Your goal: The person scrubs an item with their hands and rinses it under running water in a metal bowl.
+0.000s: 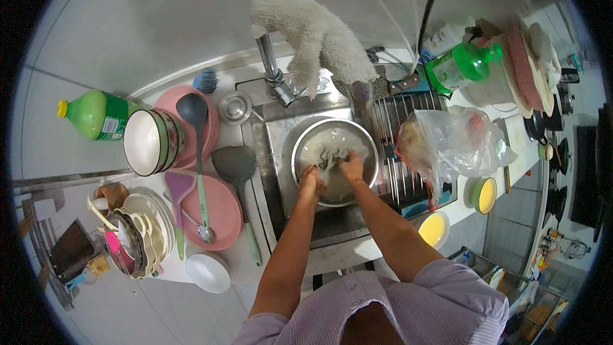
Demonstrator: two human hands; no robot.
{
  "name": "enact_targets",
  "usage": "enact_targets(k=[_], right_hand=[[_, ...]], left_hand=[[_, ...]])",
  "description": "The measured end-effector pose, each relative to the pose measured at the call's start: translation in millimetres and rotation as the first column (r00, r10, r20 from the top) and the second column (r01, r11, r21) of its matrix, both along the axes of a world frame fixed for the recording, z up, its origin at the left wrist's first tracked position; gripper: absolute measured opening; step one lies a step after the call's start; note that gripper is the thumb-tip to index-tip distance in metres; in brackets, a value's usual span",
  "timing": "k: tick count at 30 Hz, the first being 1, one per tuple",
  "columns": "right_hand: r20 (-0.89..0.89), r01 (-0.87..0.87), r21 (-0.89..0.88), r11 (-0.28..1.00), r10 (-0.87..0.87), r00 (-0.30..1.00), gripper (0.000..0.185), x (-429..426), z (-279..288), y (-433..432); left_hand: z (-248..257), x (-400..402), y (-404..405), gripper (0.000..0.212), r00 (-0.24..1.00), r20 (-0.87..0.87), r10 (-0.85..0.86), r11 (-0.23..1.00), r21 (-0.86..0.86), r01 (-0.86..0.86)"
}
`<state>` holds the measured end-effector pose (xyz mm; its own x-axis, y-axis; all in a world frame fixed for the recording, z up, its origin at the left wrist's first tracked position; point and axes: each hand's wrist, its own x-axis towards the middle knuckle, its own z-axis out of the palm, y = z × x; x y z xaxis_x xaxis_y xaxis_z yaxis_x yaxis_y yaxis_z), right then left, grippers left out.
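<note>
A round stainless steel bowl (pixel 295 153) stands in the metal sink (pixel 273 146) in front of me. Cloudy water and a pale, soft, ragged food piece with a darker streak (pixel 330 155) are in it. At the bowl's left side, my left hand (pixel 312 183) reaches over the rim, its fingers partly hidden, by the piece. My right hand (pixel 352 166) dips into the water at the piece's right edge; its fingertips are under the cloudy surface. Whether either hand grips the piece cannot be told. Above the bowl bends a faucet (pixel 273 69) wrapped in a light towel (pixel 311 14).
Left of the sink are pink plates (pixel 218 211), stacked bowls (pixel 143 141), a dark ladle (pixel 192 109), a spatula (pixel 234 163) and a green bottle (pixel 91 115). A plastic bag (pixel 459 143) sits on the rack (pixel 390 172) at right, near a knife (pixel 402 85) and two bowls of yellow liquid (pixel 433 230).
</note>
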<state>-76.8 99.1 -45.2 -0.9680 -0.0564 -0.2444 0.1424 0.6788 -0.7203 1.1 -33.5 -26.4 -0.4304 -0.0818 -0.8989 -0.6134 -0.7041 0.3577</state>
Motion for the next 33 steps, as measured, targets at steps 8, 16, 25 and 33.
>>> enact_targets(k=[8,16,25,33], right_hand=[[-0.3,-0.556,-0.168,0.814,0.495,0.815,0.017,65,129,-52],[0.028,-0.051,0.286,0.957,0.044,0.999,0.028,2,37,-5],[-0.032,-0.041,0.37,0.928,0.056,0.998,0.024,1,41,-16],[0.038,-0.118,0.215,0.97,0.112,0.993,0.034,1,20,-4]], left_hand=[[-19,-3,1,0.042,0.887,-0.172,0.429,0.781,0.564,-0.268],[45,-27,68,0.038,0.992,-0.125,0.008,0.99,-0.139,-0.025],[38,-9,19,0.052,0.967,-0.249,0.061,0.98,-0.167,-0.105],[17,12,4,0.053,0.997,-0.026,0.075,0.994,0.081,-0.073]])
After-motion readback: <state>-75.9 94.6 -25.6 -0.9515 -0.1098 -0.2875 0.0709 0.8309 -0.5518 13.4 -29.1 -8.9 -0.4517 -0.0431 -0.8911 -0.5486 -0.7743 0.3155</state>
